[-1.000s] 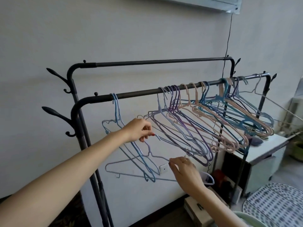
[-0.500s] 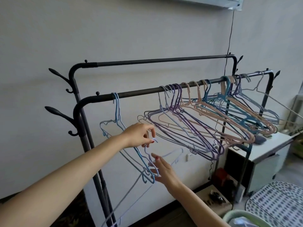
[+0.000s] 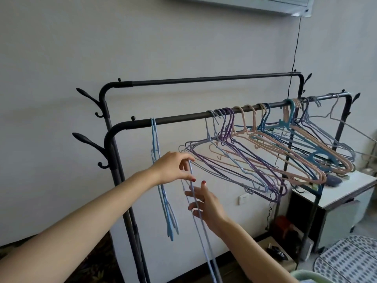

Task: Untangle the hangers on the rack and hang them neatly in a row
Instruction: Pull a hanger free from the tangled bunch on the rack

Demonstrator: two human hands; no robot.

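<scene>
A black two-rail rack (image 3: 183,117) stands against the wall. Two blue hangers (image 3: 163,193) hang edge-on near the left end of its front rail. A tangled bunch of purple, pink and blue hangers (image 3: 265,158) crowds the rail's right half. My left hand (image 3: 173,168) pinches the top of a loose lavender hanger (image 3: 202,227), which dangles straight down off the rail, in front of the bunch's left tips. My right hand (image 3: 206,203) is just below, its straight fingers touching that hanger's wires.
Curved coat hooks (image 3: 87,139) stick out from the rack's left posts. A white cabinet (image 3: 346,193) stands behind the rack's right end, with a patterned mat (image 3: 346,260) on the floor. A wall socket (image 3: 242,199) and a black cable (image 3: 295,37) are on the wall.
The loose lavender hanger has swung from lying across to dangling straight down from my left hand. My right hand let go of its lower bar and rose to touch its wires.
</scene>
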